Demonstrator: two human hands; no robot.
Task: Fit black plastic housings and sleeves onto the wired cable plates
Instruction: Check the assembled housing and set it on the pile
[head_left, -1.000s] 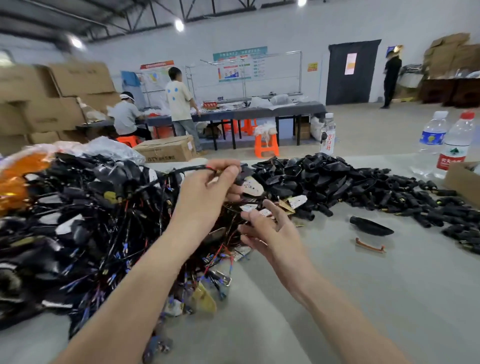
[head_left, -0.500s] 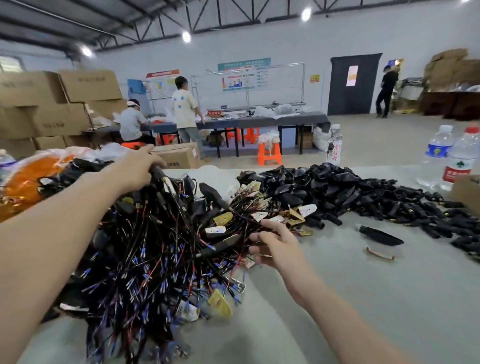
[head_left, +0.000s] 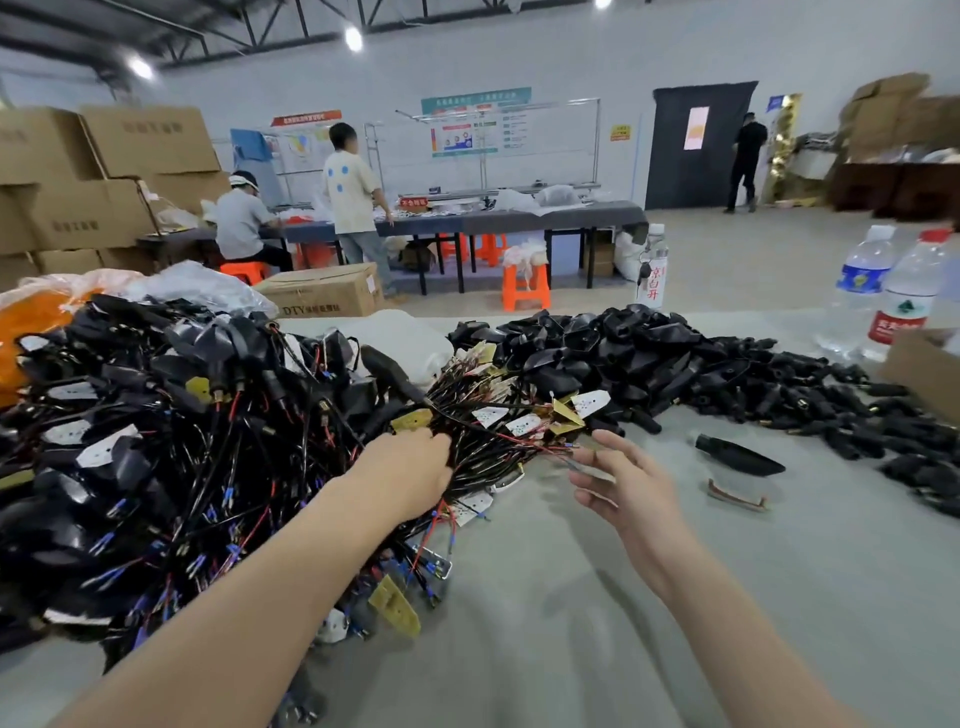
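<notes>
Gripping a bundle of wires (head_left: 493, 457) with the left hand (head_left: 410, 467), at the front of the big tangle of wired plates (head_left: 156, 441) heaped along the tabletop's (head_left: 571, 597) left edge. Holding nothing in the right hand (head_left: 623, 483): loosely spread, just beside the bundle's loose ends. Toward the far edge, a heap of black housings (head_left: 649, 353). Right of the right hand, one lone housing (head_left: 740, 456) lying flat, small brown strip (head_left: 735, 496) just in front. At the far right corner, water bottles (head_left: 860, 291).
</notes>
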